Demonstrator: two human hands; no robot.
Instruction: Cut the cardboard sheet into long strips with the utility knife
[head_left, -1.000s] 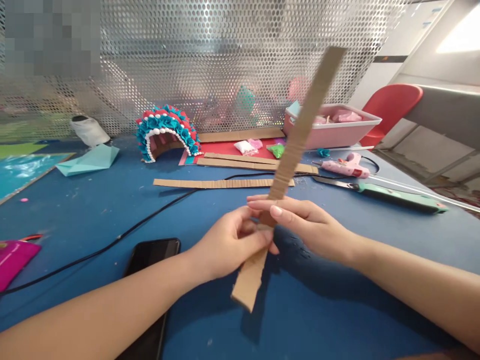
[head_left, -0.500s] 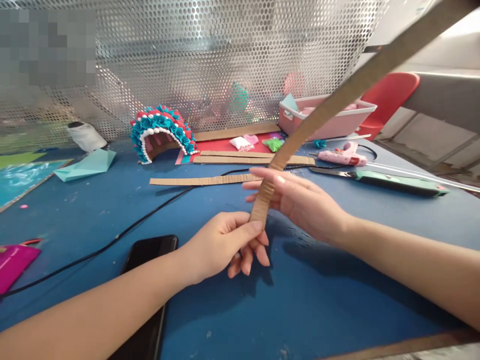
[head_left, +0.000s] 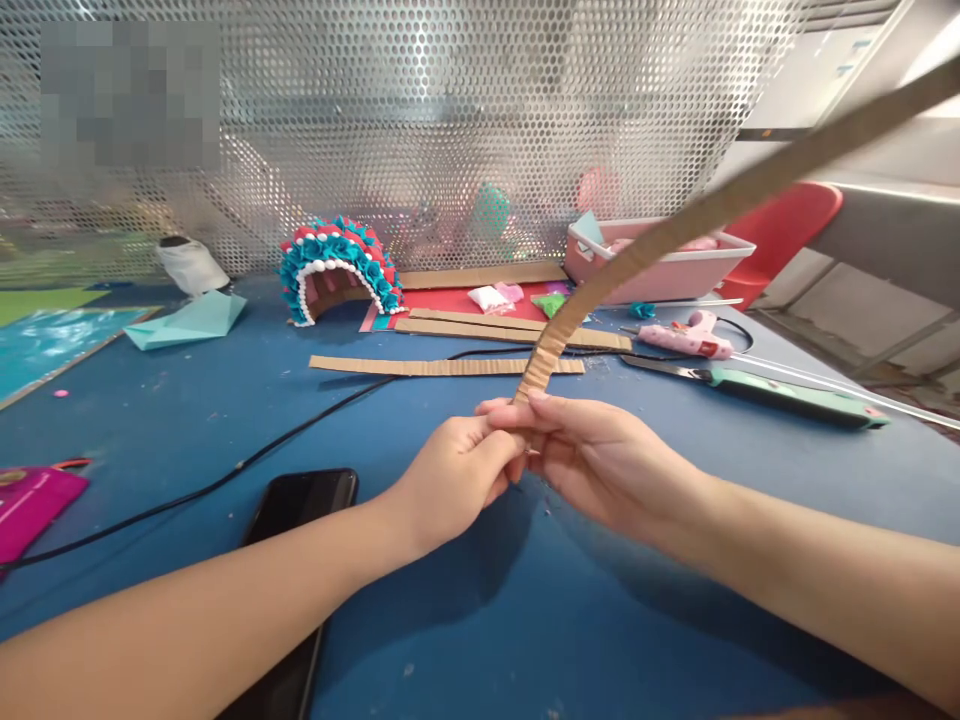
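Both my hands pinch the near end of a long corrugated cardboard strip (head_left: 675, 225) above the blue table (head_left: 525, 620). My left hand (head_left: 457, 480) grips the strip's end from the left, fingers closed. My right hand (head_left: 592, 460) closes on the same end from the right, thumb on top. The strip bends in an arc, rising up and to the right past the frame's edge. A black phone (head_left: 300, 540) lies under my left forearm.
More cardboard strips (head_left: 442, 367) lie flat farther back, with a teal-and-red paper headpiece (head_left: 337, 262), a pink glue gun (head_left: 686, 335), a green-handled cutter (head_left: 780, 392), a pink tray (head_left: 660, 262), a black cable (head_left: 225, 480) and a perforated metal screen (head_left: 450, 120) behind.
The strip slid through my hands until I hold only its near end. It now curves and leans farther right. My right hand came back to meet the left one.
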